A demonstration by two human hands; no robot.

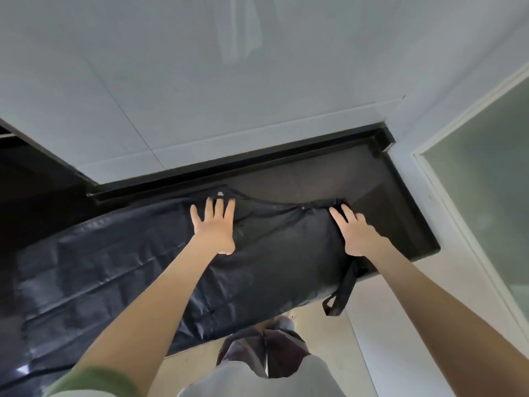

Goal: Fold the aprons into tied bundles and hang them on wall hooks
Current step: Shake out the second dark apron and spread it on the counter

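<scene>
Flattening apron on tabletop, left hand and right hand fingers splayed, gripping nothing; push wrinkles outward before folding.

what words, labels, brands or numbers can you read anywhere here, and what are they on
None: no readable text shows in this view.
The black apron, the dark counter and the white wall carry no visible print, label or number.
</scene>
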